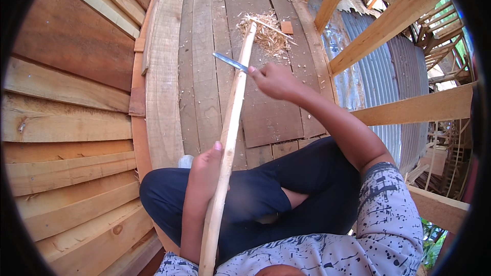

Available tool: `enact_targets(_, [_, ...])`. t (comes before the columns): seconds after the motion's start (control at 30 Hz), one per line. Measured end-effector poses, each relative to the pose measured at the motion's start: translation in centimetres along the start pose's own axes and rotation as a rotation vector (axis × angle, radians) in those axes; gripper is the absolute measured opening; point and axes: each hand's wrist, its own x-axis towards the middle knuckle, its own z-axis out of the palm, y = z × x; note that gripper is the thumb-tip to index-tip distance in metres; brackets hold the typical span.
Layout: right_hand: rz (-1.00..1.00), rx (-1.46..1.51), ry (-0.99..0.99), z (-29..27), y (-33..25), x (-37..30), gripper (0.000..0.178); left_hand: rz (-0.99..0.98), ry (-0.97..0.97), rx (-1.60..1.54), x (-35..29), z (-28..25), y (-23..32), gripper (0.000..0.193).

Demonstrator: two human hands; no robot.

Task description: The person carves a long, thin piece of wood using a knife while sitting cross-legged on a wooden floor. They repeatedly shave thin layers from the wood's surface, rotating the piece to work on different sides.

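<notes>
A long, pale wooden pole (232,117) runs from beside my body up to a heap of shavings on the floor. My left hand (205,169) is wrapped around its lower part, thumb along the wood, above my crossed legs. Farther up, my right hand (273,79) grips a knife, its handle hidden in the fist. The knife's blade (230,62) lies across the pole near its far end and points to the left. From this angle I cannot tell how deep the edge sits in the wood.
Curled wood shavings (268,36) lie around the pole's far tip, beside a small reddish-brown block (287,27). Plank flooring (204,97) stretches ahead. A board wall (66,117) rises at the left; wooden railing beams (409,107) and corrugated metal sheets (376,76) are at the right.
</notes>
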Motion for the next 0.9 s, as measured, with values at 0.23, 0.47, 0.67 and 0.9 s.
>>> enact_targets(0.23, [-0.112,-0.043,0.032,1.5,1.1,0.0,0.068,0.014,0.002,0.058,0.4,0.4,-0.4,0.054])
enact_targets(0.47, [0.011,-0.018,0.031,0.1,-0.7,-1.2,0.067,0.046,-0.022,0.040,0.6,0.2,-0.9,0.055])
enact_targets(0.67, [-0.006,-0.035,-0.040,0.2,-1.2,-1.0,0.058,0.063,-0.031,0.045,0.8,0.1,-1.5,0.054])
enact_targets(0.9, [-0.004,0.037,0.037,0.0,-1.1,-0.9,0.062,-0.011,-0.042,-0.030,0.9,0.0,-1.3,0.052])
